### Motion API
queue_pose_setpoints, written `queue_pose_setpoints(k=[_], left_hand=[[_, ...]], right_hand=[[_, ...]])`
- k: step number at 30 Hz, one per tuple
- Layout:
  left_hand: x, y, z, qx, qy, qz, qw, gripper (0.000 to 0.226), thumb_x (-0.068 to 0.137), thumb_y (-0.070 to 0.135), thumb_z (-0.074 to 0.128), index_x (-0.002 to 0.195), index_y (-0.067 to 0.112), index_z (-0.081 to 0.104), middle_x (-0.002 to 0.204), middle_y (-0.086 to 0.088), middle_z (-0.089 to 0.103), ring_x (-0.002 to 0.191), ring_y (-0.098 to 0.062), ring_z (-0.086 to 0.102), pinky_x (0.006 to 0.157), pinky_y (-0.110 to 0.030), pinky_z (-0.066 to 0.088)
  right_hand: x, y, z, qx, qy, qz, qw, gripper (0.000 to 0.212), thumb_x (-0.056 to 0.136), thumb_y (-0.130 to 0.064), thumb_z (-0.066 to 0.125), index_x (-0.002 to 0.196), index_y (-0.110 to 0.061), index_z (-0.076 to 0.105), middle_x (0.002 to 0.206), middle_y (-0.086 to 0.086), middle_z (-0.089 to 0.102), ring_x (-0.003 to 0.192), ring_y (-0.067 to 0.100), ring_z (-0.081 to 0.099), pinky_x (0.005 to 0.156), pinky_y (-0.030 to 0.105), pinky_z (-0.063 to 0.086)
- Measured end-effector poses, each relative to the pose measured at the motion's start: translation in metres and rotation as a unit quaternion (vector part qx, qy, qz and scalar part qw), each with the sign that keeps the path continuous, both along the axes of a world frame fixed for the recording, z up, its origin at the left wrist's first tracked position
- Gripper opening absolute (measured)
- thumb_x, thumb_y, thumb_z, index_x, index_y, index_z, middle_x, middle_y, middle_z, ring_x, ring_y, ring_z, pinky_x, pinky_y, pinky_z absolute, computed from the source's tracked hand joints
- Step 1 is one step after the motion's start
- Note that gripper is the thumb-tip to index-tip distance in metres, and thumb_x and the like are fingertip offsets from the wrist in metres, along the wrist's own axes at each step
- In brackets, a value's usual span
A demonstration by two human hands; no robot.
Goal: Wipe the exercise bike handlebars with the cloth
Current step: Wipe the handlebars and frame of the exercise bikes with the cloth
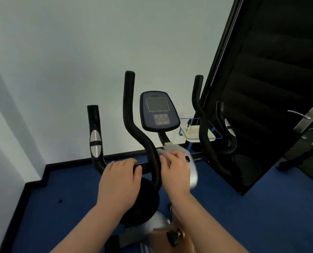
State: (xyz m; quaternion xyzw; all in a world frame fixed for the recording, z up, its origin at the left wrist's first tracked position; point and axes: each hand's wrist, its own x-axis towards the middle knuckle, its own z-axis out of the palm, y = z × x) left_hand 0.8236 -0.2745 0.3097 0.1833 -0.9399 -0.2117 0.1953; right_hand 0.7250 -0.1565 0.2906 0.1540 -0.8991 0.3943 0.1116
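The exercise bike's black handlebars [129,114] rise in curved pairs around a central console [158,111]. My left hand [121,181] is closed over the horizontal crossbar [144,166], left of the inner left bar. My right hand [176,170] lies on the grey stem cover [193,172] just right of that bar. Its fingers are curled on a pale grey cloth [162,152], which is bunched against the bar's base and mostly hidden by the fingers. The outer left grip [95,141] has a silver sensor pad.
A black door panel [265,88] with a metal lever handle [299,115] leans close to the right handlebars. A clear tray [195,133] sits behind the console. Below my left hand is a round black housing [143,203]. Blue floor [60,216] meets a white wall on the left.
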Motion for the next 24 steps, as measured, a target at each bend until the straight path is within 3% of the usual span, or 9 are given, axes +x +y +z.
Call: queue_pose_setpoints(k=[2, 4, 8, 10, 13, 18, 22, 24], left_hand=[[0.001, 0.001, 0.001, 0.008, 0.016, 0.004, 1.000, 0.025, 0.095, 0.033, 0.040, 0.101, 0.025, 0.063, 0.092, 0.008, 0.066, 0.091, -0.015, 0.059, 0.093, -0.032, 0.038], [0.002, 0.002, 0.001, 0.013, 0.021, 0.002, 1.000, 0.024, 0.095, 0.032, 0.040, 0.099, 0.025, 0.062, 0.089, 0.010, 0.065, 0.088, -0.013, 0.058, 0.091, -0.031, 0.039], [0.001, 0.001, 0.000, 0.035, 0.035, 0.004, 0.999, 0.024, 0.095, 0.031, 0.041, 0.098, 0.024, 0.063, 0.087, 0.011, 0.065, 0.082, -0.010, 0.055, 0.089, -0.031, 0.041], [0.002, 0.001, 0.000, 0.034, 0.045, 0.011, 0.998, 0.024, 0.094, 0.030, 0.042, 0.096, 0.022, 0.064, 0.084, 0.010, 0.065, 0.080, -0.011, 0.057, 0.087, -0.034, 0.044], [0.004, 0.002, 0.000, 0.035, 0.051, 0.016, 0.998, 0.024, 0.093, 0.030, 0.041, 0.095, 0.023, 0.064, 0.085, 0.010, 0.066, 0.081, -0.012, 0.058, 0.087, -0.035, 0.044], [0.003, 0.001, -0.002, 0.038, 0.057, 0.021, 0.997, 0.022, 0.094, 0.028, 0.042, 0.094, 0.023, 0.064, 0.085, 0.010, 0.065, 0.078, -0.009, 0.053, 0.087, -0.032, 0.041], [0.006, 0.002, -0.002, 0.049, 0.084, 0.038, 0.995, 0.021, 0.093, 0.026, 0.045, 0.096, 0.021, 0.065, 0.088, 0.008, 0.067, 0.084, -0.013, 0.058, 0.087, -0.035, 0.045], [0.007, 0.002, -0.004, 0.056, 0.093, 0.042, 0.993, 0.020, 0.093, 0.024, 0.047, 0.100, 0.020, 0.065, 0.092, 0.007, 0.067, 0.089, -0.015, 0.059, 0.088, -0.035, 0.045]], right_hand=[[0.001, 0.008, -0.007, -0.021, 0.008, 0.033, 0.999, 0.018, 0.093, -0.022, 0.057, 0.099, -0.013, 0.071, 0.098, -0.005, 0.054, 0.080, 0.010, 0.054, 0.075, 0.026, 0.044], [-0.007, 0.027, -0.004, 0.036, 0.019, 0.062, 0.997, 0.019, 0.092, -0.023, 0.058, 0.102, -0.014, 0.072, 0.095, -0.006, 0.053, 0.078, 0.010, 0.052, 0.071, 0.023, 0.041], [-0.025, 0.018, 0.016, 0.160, 0.044, 0.041, 0.985, 0.026, 0.097, -0.025, 0.048, 0.101, -0.013, 0.070, 0.105, 0.004, 0.052, 0.083, 0.025, 0.059, 0.072, 0.035, 0.050], [-0.019, 0.003, 0.015, 0.137, 0.034, 0.014, 0.990, 0.027, 0.097, -0.025, 0.047, 0.103, -0.013, 0.071, 0.110, 0.005, 0.054, 0.082, 0.021, 0.057, 0.072, 0.030, 0.046], [-0.003, 0.016, 0.005, 0.100, 0.030, 0.035, 0.994, 0.021, 0.094, -0.026, 0.054, 0.098, -0.015, 0.072, 0.101, 0.001, 0.055, 0.074, 0.010, 0.049, 0.067, 0.024, 0.040], [-0.022, 0.029, 0.017, 0.223, 0.064, 0.040, 0.972, 0.023, 0.094, -0.026, 0.051, 0.089, -0.013, 0.069, 0.098, 0.006, 0.051, 0.076, 0.024, 0.057, 0.067, 0.036, 0.049], [-0.015, 0.002, 0.012, 0.132, 0.028, -0.010, 0.991, 0.023, 0.094, -0.020, 0.051, 0.094, -0.008, 0.071, 0.107, 0.007, 0.053, 0.072, 0.019, 0.052, 0.065, 0.031, 0.044], [-0.016, 0.007, 0.013, 0.092, -0.017, 0.012, 0.996, 0.022, 0.092, -0.021, 0.056, 0.097, -0.010, 0.073, 0.105, 0.006, 0.057, 0.078, 0.019, 0.056, 0.068, 0.032, 0.048]])
